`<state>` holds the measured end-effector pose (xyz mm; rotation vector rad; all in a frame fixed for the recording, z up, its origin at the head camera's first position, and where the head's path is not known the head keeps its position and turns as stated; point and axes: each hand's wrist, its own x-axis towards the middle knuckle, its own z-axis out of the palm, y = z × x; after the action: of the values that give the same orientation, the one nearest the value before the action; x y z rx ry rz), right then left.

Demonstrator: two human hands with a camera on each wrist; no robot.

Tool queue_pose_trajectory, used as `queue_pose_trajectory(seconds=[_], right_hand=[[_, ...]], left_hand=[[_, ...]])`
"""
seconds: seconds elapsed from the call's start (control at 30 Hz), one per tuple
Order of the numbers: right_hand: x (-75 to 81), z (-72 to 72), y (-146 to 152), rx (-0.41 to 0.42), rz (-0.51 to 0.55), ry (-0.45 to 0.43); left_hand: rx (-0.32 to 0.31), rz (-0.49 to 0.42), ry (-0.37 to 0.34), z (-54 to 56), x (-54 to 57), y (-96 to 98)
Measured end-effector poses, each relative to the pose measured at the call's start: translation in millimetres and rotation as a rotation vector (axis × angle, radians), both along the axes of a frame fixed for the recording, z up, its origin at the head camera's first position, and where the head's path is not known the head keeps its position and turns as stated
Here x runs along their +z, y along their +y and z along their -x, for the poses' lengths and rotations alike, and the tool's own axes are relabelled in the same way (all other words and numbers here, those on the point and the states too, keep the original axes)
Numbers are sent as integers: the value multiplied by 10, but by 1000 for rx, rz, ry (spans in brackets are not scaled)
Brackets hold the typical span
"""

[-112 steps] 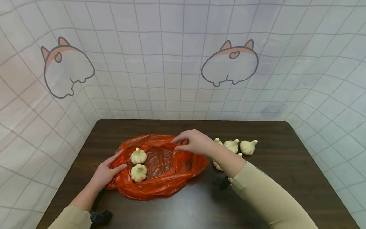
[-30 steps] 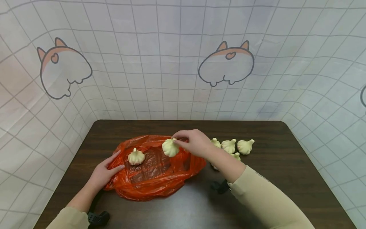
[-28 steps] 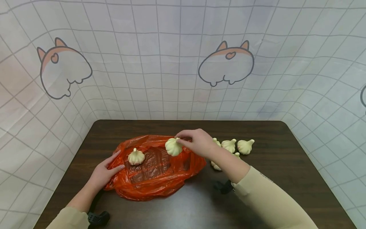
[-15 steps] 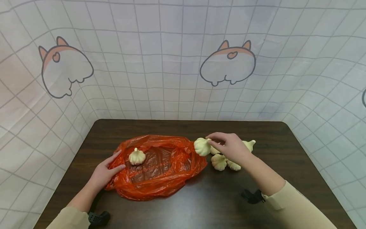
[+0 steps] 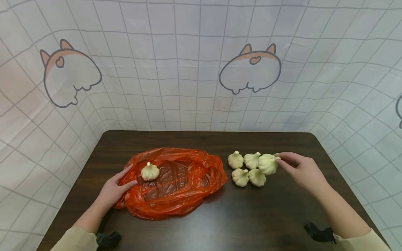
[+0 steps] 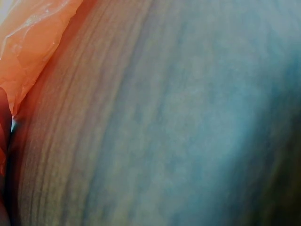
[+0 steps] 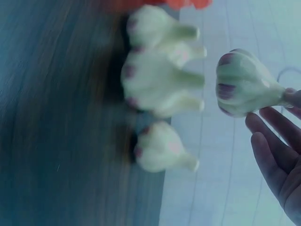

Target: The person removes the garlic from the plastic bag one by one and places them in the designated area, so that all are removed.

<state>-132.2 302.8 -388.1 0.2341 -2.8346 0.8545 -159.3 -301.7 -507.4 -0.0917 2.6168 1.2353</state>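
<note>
My right hand (image 5: 303, 169) pinches a garlic bulb (image 5: 268, 164) by its stem, at the right end of a cluster of garlic bulbs (image 5: 240, 177). The right wrist view shows the held garlic bulb (image 7: 244, 84) raised apart from the others, with the hand (image 7: 282, 146) at its stem. My left hand (image 5: 114, 188) holds the left rim of a crumpled red-orange plastic bag (image 5: 176, 207), thumb on the inner side. Inside the bag one garlic bulb (image 5: 150, 171) sits at the left. The left wrist view catches just a corner of the bag (image 6: 33, 47).
Bag and bulbs lie on a dark wooden table (image 5: 201, 233). A white grid-patterned curtain (image 5: 163, 69) with corgi drawings surrounds its back and sides. Black straps with devices sit on both wrists.
A second garlic bulb, earlier in the bag, came out in my right hand and moved right, across to the cluster. My left hand has stayed at the bag's left side.
</note>
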Motion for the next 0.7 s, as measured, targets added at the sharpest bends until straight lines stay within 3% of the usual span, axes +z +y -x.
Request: queue_pose_trajectory(seconds=[0.17, 0.33, 0.47, 0.7], right_hand=[[7, -74, 210, -44, -27, -16], [-54, -61, 313, -30, -50, -103], [-188, -15, 372, -12, -74, -170], [-444, 57, 422, 12, -75, -208]], left_hand=[[-1, -6, 3, -4, -2, 0], [-7, -1, 15, -6, 1, -5], [-7, -1, 19, -6, 0, -4], [-6, 6, 25, -1, -17, -15]])
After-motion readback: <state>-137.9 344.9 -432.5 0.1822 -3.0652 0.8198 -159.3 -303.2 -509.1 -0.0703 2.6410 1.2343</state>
